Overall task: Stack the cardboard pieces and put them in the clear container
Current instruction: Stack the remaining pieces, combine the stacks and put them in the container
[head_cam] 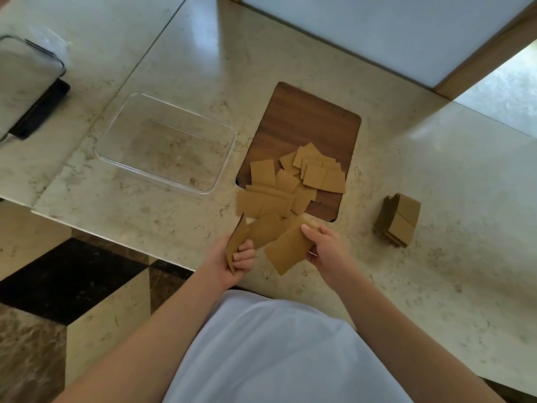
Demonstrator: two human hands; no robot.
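Observation:
Several loose brown cardboard pieces [293, 181] lie scattered over the near end of a dark wooden board [305, 123] and the marble counter. My left hand [241, 255] is shut on a thin upright bunch of cardboard pieces [236, 242]. Just to its right, my right hand [322, 245] grips a flat cardboard piece [286, 251], thumb on top. A neat stack of cardboard [398, 219] stands on the counter to the right. The clear container [165, 141] sits empty to the left of the board.
The marble counter [436, 170] ends at a near-left edge beside my left hand, with tiled floor [72, 280] below. A clear lid on a dark object [29, 82] rests at the far left. A wood-framed white panel [377, 33] rises behind the board.

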